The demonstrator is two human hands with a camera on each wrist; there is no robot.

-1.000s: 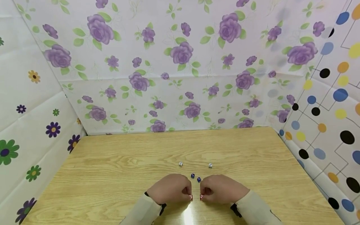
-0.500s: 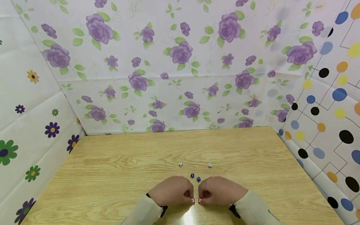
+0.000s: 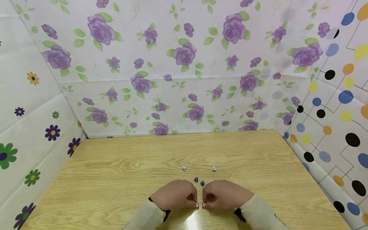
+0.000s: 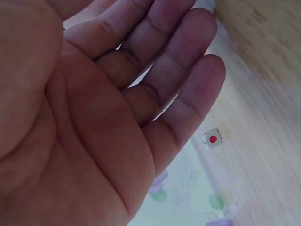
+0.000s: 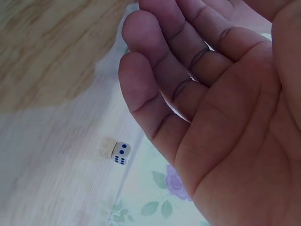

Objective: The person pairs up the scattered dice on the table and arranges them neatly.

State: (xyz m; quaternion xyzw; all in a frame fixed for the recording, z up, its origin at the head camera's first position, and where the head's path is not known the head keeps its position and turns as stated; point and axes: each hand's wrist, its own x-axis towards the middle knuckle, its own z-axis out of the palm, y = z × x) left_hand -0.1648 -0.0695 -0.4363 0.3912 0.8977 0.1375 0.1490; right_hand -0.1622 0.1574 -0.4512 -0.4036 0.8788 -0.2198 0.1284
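Near the front of the table, my left hand (image 3: 174, 194) pinches a small red die (image 3: 196, 206) between thumb and index finger. Facing it, my right hand (image 3: 226, 194) pinches a second red die (image 3: 204, 205) the same way, and a narrow gap separates the two. Just beyond the knuckles lie two dark blue dice, the left one (image 3: 196, 179) slightly farther back than the right one (image 3: 202, 183). Both wrist views show the palm and lower fingers, while the pinching fingertips are out of sight there.
Farther back on the wooden table (image 3: 129, 169) sit two white dice, one at left (image 3: 184, 167) and one at right (image 3: 214, 169). A white die (image 4: 212, 138) appears past the fingers in the left wrist view. Behind the table hangs a flowered cloth (image 3: 161, 105).
Over the second, both hands have come closer together and slightly toward the body, narrowing the gap between the red dice. The blue and white dice stay where they were.
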